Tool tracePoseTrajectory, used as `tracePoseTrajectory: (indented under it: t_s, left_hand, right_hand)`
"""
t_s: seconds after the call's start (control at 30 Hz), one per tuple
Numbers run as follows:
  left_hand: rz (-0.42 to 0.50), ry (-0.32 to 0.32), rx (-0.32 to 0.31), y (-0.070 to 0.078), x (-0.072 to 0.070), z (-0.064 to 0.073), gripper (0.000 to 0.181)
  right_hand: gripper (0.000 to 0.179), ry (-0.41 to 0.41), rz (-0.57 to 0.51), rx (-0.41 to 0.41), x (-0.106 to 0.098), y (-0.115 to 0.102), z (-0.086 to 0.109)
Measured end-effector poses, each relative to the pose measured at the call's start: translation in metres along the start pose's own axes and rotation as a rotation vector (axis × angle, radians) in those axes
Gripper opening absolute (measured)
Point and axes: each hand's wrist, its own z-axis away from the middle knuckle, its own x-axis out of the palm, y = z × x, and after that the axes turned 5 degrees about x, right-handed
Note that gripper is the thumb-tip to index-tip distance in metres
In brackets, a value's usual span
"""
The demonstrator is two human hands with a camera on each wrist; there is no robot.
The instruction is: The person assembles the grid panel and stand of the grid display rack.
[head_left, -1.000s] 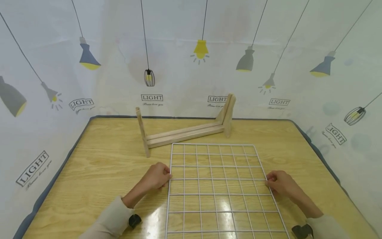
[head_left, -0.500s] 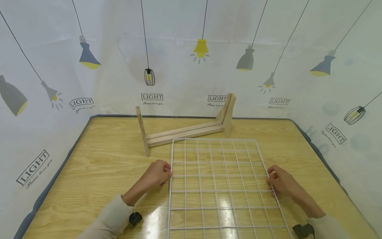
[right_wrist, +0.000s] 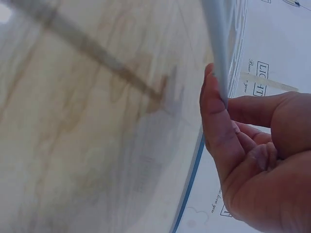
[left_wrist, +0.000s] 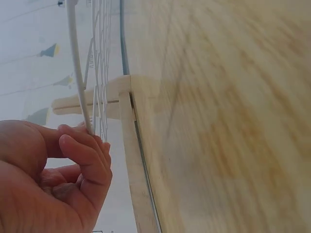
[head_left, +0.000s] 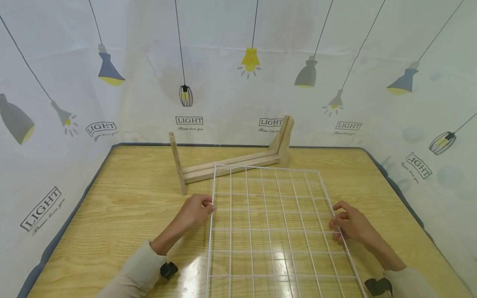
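Two opposite edges of a white rectangular wire grid panel (head_left: 250,229) are pinched between thumb and fingers, bare left hand (head_left: 195,210) on one, bare right hand (head_left: 352,223) on the other, far part held above yellow wood-grain table (head_left: 130,194), near pale wooden two-upright stand (head_left: 223,169).

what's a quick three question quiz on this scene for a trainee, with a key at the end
1. Multiple choice: the left hand and right hand both hold the edge of a: a) cardboard sheet b) wire grid c) plastic tray
2. True or false: neither hand touches the wooden stand.
3. Fill in: the word printed in boxes on the back wall is ____.

Key:
1. b
2. True
3. LIGHT
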Motion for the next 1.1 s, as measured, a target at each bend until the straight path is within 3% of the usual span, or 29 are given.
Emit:
tracePoseTrajectory:
  t_s: [0.2,0.6,0.83,0.97,1.1]
  left_hand:
    - [0.057,0.023,0.002,0.002,-0.004,-0.002,0.019]
    - [0.198,0.049,0.020,0.005,-0.009,-0.004,0.028]
    - [0.451,0.026,-0.042,0.010,-0.012,-0.005,0.033]
    - [0.576,0.002,-0.018,0.011,-0.013,-0.007,0.035]
    - [0.635,-0.005,0.007,0.011,-0.015,-0.009,0.036]
  right_hand:
    - [0.037,0.056,0.016,-0.052,-0.002,-0.003,-0.003]
    - [0.040,0.159,0.018,-0.127,-0.002,-0.016,-0.007]
    - [0.041,0.194,0.028,-0.150,-0.002,-0.025,-0.010]
    - [0.040,0.239,0.038,-0.184,-0.003,-0.031,-0.011]
    - [0.040,0.273,0.054,-0.204,-0.004,-0.038,-0.012]
